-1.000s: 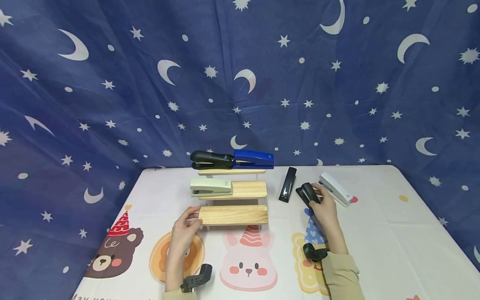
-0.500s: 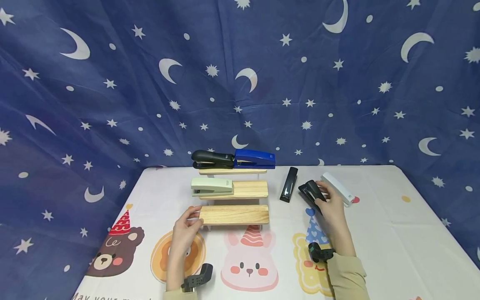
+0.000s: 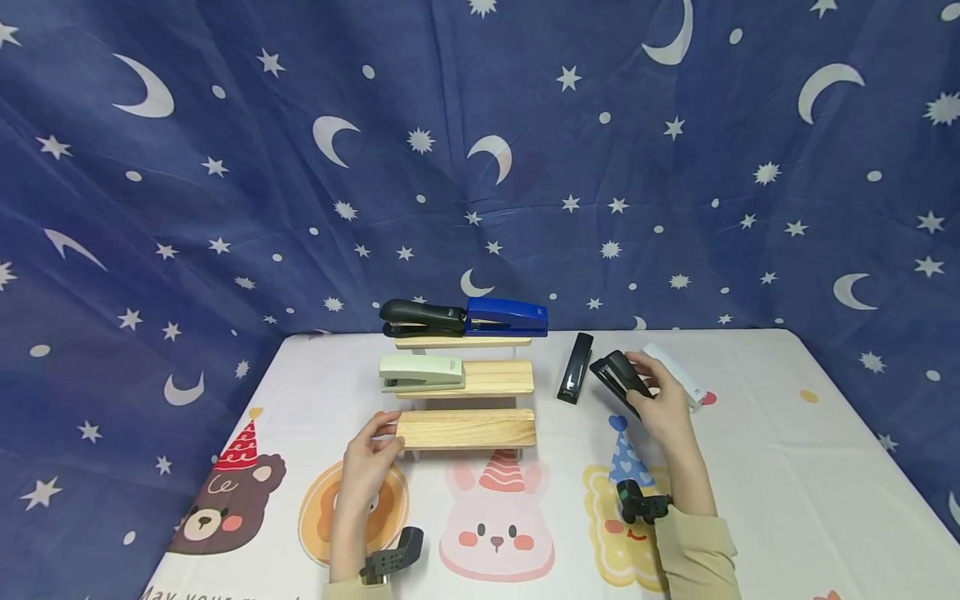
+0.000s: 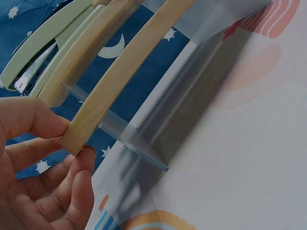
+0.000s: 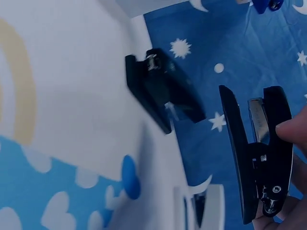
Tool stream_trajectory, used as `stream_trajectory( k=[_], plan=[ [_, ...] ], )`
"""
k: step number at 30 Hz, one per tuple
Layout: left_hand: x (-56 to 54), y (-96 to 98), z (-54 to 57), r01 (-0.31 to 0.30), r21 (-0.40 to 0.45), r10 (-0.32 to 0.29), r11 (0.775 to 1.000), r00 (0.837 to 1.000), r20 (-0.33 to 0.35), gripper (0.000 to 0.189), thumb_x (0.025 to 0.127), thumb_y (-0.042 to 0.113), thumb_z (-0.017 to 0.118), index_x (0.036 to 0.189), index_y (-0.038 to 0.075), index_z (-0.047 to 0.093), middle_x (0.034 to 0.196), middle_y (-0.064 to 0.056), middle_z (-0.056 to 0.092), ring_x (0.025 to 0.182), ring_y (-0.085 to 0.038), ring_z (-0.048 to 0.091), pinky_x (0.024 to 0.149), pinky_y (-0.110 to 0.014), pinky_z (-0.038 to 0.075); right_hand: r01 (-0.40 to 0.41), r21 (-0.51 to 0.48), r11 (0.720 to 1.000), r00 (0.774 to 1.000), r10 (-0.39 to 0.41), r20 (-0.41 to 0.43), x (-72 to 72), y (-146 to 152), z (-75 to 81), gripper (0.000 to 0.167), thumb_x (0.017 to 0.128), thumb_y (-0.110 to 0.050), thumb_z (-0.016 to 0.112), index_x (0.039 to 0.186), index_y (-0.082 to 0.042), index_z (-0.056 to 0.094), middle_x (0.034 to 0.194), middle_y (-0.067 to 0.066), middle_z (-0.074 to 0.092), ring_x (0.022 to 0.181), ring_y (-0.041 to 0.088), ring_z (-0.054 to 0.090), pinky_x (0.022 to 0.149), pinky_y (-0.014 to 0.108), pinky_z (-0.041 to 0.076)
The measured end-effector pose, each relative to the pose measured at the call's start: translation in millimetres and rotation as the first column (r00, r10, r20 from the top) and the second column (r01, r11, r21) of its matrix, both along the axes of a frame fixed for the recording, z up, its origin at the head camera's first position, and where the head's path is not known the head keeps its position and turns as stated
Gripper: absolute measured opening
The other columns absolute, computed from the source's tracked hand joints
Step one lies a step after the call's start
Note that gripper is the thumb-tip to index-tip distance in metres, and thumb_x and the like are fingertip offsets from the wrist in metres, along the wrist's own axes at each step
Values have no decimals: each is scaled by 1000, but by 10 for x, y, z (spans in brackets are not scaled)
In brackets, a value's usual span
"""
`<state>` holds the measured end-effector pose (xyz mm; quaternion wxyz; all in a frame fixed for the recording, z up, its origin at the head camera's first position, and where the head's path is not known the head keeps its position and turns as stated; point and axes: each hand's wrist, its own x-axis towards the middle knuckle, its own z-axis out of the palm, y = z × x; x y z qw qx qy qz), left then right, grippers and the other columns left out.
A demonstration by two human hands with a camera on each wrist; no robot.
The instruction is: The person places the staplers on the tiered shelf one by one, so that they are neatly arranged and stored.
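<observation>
"What do the fingers have?"

"The right hand (image 3: 663, 408) grips the black stapler (image 3: 618, 372), thumb against its upper arm. The left hand (image 3: 367, 462) pinches the left end of the lowest shelf board (image 3: 468, 429)."

"How would you handle that?"

"I'd hold the upper arm lightly so it isn't squeezed toward the base, and steady the board without tugging. I'd mind the glossy stapler (image 3: 576, 369) near it on the left and the white stapler (image 3: 679, 373) on the right."

"What can't you make out?"

"The right hand covers part of the white stapler, and its wrist view crops the hand. Whether the held stapler clears the tabletop (image 3: 825, 500), the head view doesn't settle."
</observation>
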<state>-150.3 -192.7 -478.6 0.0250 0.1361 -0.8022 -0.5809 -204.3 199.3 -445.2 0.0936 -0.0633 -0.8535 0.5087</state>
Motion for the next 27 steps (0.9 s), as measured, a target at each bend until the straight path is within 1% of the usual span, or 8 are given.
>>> stream_trajectory(
  k=[5, 7, 15, 20, 27],
  plan=[
    [32, 4, 35, 5, -6, -5, 1000, 1000, -8, 45, 87, 6, 61, 132, 8, 56, 122, -18, 58, 88, -13, 54, 64, -20, 47, -31, 18, 999, 999, 32, -38, 38, -42, 88, 59, 82, 8, 54, 136, -14, 52, 125, 19, 59, 102, 22, 47, 74, 18, 39],
    [36, 4, 40, 3, -12, -3, 1000, 1000, -8, 44, 88, 6, 60, 132, 9, 57, 122, -18, 58, 88, -13, 53, 64, -19, 46, -48, 20, 999, 997, 49, -54, 53, -62, 124, 58, 82, 8, 54, 136, -13, 53, 124, 19, 60, 100, 22, 46, 72, 16, 39],
    [47, -2, 42, -6, -32, 6, 999, 1000, -4, 44, 87, 5, 60, 130, 9, 57, 121, -18, 59, 92, -15, 54, 66, -19, 46, -99, 74, 992, 989, 106, -100, 109, -137, 246, 56, 82, 8, 56, 135, -11, 53, 123, 20, 60, 100, 23, 47, 75, 21, 39],
    [50, -8, 34, -7, -33, 6, 999, 1000, -5, 44, 87, 5, 60, 131, 9, 57, 121, -18, 58, 93, -16, 54, 67, -18, 47, -130, 87, 988, 979, 142, -146, 153, -194, 329, 55, 81, 8, 57, 133, -10, 55, 120, 20, 61, 96, 22, 48, 74, 21, 38],
    [32, 12, 30, -1, -21, 0, 1000, 1000, -15, 44, 86, 5, 60, 130, 9, 57, 122, -17, 59, 93, -17, 55, 67, -19, 47, -135, 122, 983, 974, 155, -167, 157, -225, 374, 54, 82, 7, 57, 132, -11, 55, 118, 17, 60, 94, 18, 43, 73, 24, 37]
  ],
)
